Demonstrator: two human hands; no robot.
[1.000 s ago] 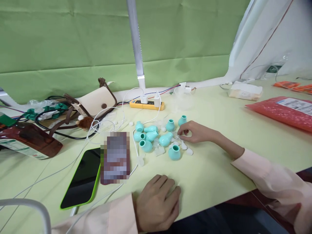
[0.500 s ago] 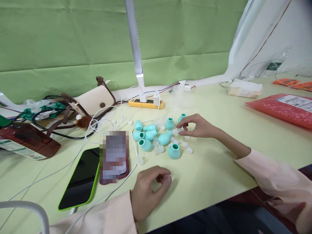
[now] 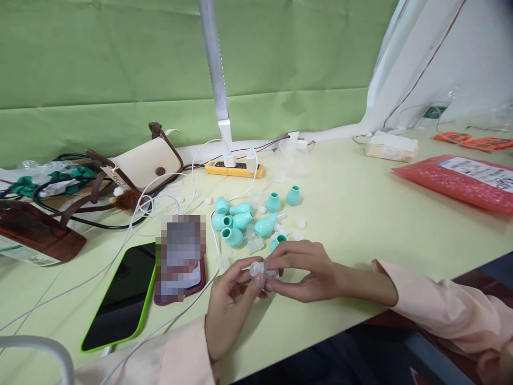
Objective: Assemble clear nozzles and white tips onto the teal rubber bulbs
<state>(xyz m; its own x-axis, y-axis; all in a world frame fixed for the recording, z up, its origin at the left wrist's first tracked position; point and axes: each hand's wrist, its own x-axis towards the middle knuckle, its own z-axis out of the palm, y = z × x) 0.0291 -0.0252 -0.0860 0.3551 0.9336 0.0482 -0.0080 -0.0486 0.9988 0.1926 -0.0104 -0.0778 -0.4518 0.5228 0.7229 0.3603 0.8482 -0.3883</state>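
Note:
My left hand (image 3: pixel 236 299) and my right hand (image 3: pixel 304 271) meet near the table's front edge. Between their fingertips is a small translucent white plastic piece (image 3: pixel 257 269), pinched from both sides; fingers cover part of it. Just beyond the hands lie several glossy mint-green bulbs (image 3: pixel 266 225) with open necks, some on their sides and some upright. One green bulb (image 3: pixel 278 242) is partly hidden behind my right hand. Among the bulbs are clear plastic pieces (image 3: pixel 255 245) and small white caps (image 3: pixel 300 222).
Left of the hands lie a green-cased phone (image 3: pixel 120 294) and a second phone (image 3: pixel 198 283) with a blurred screen. White cables run past them to a yellow power strip (image 3: pixel 212 169). Behind are a cream handbag (image 3: pixel 146 163) and a brown bottle (image 3: pixel 36 230). A red bubble mailer (image 3: pixel 433 179) rests at right.
My right hand has come from the far side of the bulbs back to my left hand, bringing a translucent piece. Both hands now hold it. The view has shifted slightly.

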